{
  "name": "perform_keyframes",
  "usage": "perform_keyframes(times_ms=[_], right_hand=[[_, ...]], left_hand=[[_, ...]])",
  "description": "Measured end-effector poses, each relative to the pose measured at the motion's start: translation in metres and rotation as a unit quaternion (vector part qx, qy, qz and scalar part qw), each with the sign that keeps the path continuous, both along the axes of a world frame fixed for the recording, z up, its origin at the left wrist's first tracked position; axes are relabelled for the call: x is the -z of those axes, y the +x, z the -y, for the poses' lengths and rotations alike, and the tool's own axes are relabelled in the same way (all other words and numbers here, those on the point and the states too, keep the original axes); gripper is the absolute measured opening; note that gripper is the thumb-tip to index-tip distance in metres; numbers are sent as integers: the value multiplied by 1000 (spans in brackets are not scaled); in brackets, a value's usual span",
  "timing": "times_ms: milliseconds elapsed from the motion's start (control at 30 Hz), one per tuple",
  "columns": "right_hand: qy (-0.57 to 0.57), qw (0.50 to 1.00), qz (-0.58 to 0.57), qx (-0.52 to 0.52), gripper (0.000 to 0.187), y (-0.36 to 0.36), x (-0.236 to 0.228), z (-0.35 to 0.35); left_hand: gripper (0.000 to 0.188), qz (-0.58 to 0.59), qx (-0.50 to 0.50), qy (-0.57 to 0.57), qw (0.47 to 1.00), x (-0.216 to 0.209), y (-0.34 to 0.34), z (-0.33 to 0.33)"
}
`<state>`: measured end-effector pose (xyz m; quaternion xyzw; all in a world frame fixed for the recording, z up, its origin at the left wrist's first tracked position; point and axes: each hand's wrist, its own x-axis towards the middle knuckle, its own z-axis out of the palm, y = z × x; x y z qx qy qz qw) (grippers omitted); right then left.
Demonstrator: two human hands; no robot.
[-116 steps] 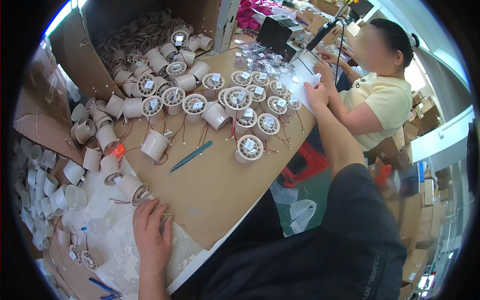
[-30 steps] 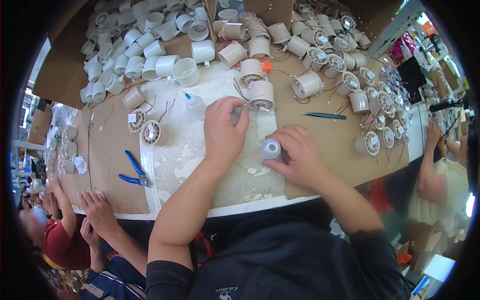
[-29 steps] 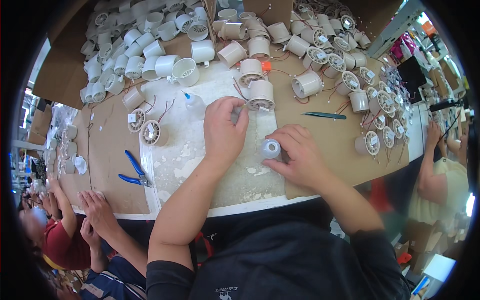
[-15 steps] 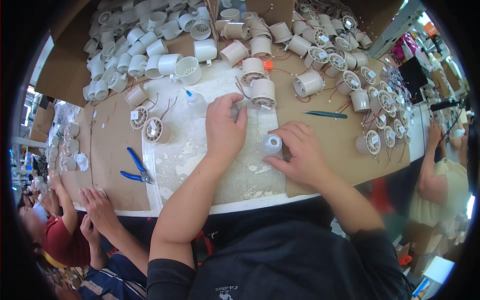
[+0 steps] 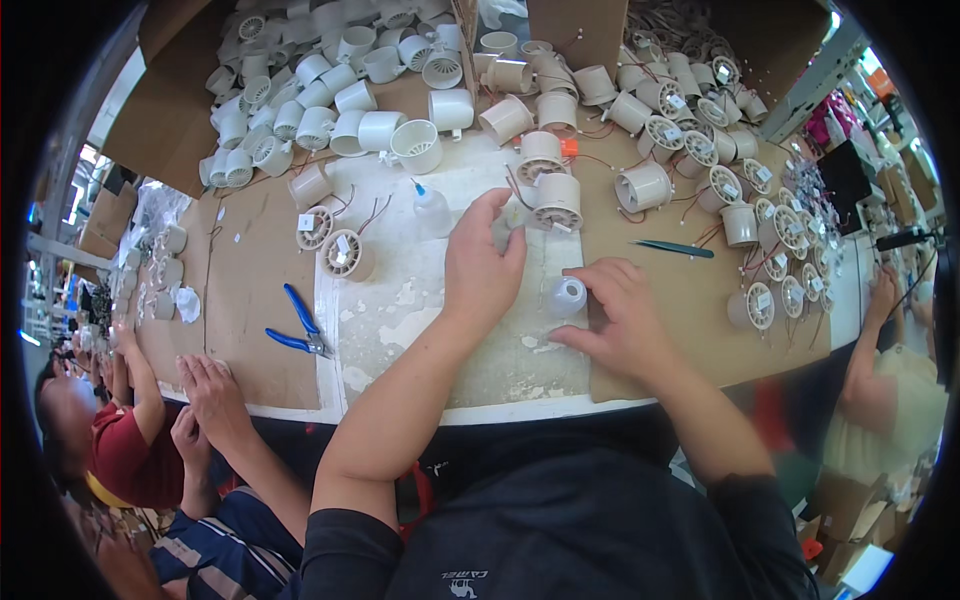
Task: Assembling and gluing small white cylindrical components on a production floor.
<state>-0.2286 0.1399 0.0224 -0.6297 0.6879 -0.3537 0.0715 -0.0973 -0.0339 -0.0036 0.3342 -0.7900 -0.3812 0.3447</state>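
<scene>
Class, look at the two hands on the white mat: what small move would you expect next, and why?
Probably the left hand brings its small pinched part down to the white cylindrical housing that the right hand steadies on the mat. The housing's open end faces up and the hands sit close together.

Both bare forearms are reaching forward from the lower edge. The left hand [image 5: 483, 262] is lifting with fingers [image 5: 500, 205] pinched together, while the right hand [image 5: 620, 315] is lying palm down, fingers curled inward.
</scene>
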Motion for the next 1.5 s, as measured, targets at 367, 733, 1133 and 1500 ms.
perform_keyframes(times_ms=[367,733,1133,1500], right_hand=[[19,935,353,-7,53,-24,-1,10],[49,954,294,-14,66,-38,7,77],[24,943,323,-82,52,-42,3,53],[-33,933,356,-26,37,-52,10,58]], left_hand=[[44,-62,-16,-95,993,-9,67,-29],[64,-57,-135,-22,989,2,42,33],[54,-105,-95,31,989,10,46,36],[52,-62,-88,22,994,2,44,25]])
